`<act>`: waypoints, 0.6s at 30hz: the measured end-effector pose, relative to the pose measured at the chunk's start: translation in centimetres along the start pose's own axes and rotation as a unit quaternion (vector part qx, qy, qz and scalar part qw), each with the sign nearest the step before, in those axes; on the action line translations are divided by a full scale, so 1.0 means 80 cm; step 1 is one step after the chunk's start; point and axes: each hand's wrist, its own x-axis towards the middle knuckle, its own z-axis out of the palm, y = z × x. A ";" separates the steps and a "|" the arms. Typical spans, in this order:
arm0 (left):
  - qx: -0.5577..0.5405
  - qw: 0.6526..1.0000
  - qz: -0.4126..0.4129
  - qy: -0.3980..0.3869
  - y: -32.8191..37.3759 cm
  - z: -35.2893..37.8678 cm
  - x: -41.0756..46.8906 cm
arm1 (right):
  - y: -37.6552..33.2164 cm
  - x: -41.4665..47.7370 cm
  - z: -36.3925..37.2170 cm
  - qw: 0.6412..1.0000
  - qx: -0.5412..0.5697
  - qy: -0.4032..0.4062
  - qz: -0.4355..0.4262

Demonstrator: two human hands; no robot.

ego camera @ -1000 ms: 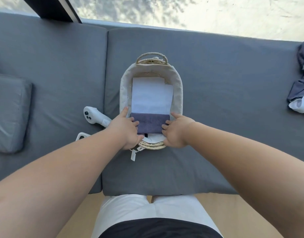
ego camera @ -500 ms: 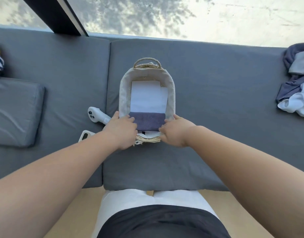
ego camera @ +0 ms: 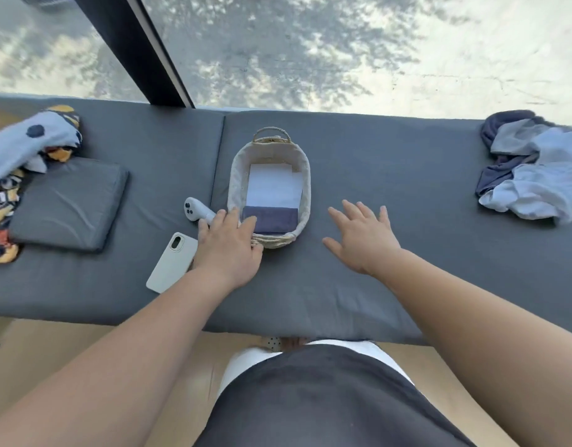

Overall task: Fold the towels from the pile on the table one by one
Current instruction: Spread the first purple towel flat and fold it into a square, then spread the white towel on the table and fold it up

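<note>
A woven basket [ego camera: 305,175] with a cloth lining stands in the middle of the grey cushioned surface. Inside it lie a folded white towel [ego camera: 273,187] and, nearer to me, a folded dark purple towel [ego camera: 273,219]. My left hand [ego camera: 228,248] rests with straight fingers on the basket's near left rim, fingertips touching the purple towel's edge. My right hand [ego camera: 362,235] hovers flat and spread over the cushion to the right of the basket, holding nothing. A pile of unfolded towels [ego camera: 533,172], dark blue, grey and white, lies at the far right.
A white phone [ego camera: 171,262] and a white controller [ego camera: 194,209] lie left of the basket. A grey cushion [ego camera: 68,203] and patterned cloths [ego camera: 23,146] sit at the far left. A window runs along the back edge; wooden floor lies below the front edge.
Both hands have let go of the purple towel in the basket. My right hand has moved away to the right and opened flat. The camera has pulled back and up, showing more of the surface.
</note>
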 end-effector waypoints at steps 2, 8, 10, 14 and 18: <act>-0.003 1.000 0.016 -0.011 0.015 -0.004 -0.013 | 0.008 -0.030 0.004 0.999 0.021 0.004 0.028; -0.028 0.997 0.051 -0.046 0.077 0.000 -0.048 | 0.046 -0.111 0.024 0.994 0.078 0.015 0.080; -0.031 0.996 0.073 -0.044 0.108 0.000 -0.054 | 0.071 -0.137 0.035 0.989 0.106 0.021 0.097; -0.027 0.992 0.122 -0.032 0.190 -0.005 -0.049 | 0.154 -0.186 0.064 0.978 0.150 0.032 0.138; -0.028 0.991 0.128 -0.026 0.308 -0.008 -0.030 | 0.274 -0.214 0.077 0.967 0.187 0.046 0.168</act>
